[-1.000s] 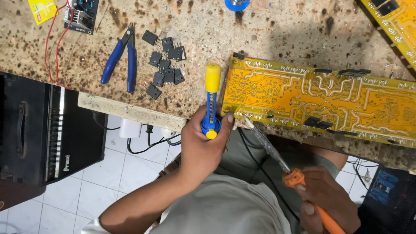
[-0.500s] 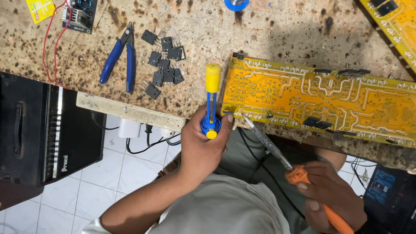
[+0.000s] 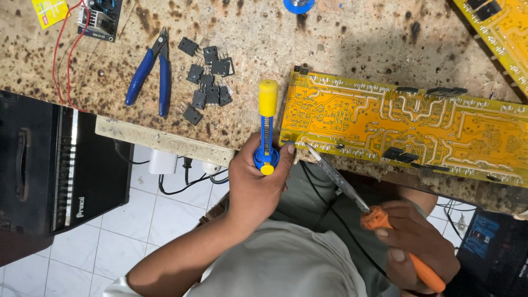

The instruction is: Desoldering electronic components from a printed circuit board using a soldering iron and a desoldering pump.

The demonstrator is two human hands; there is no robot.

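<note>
My left hand (image 3: 254, 190) grips the lower end of a blue desoldering pump (image 3: 267, 118) with a yellow plunger cap. The pump stands at the table edge beside the left corner of a long yellow circuit board (image 3: 418, 129), which lies solder side up. My right hand (image 3: 421, 247) holds the orange handle of a soldering iron (image 3: 336, 177). The iron's metal tip touches the near edge of the board, just right of the pump's nozzle.
Blue-handled cutters (image 3: 151, 71) and several black transistors (image 3: 206, 77) lie on the speckled worktop (image 3: 341, 38) to the left. A small module with red wires (image 3: 99, 16), a blue solder spool (image 3: 298, 4) and a second yellow board (image 3: 495, 27) sit along the far side. Below left stands a black case (image 3: 55, 165).
My right hand has edged slightly upward with the iron. The pump, the board and my left hand stay where they were.
</note>
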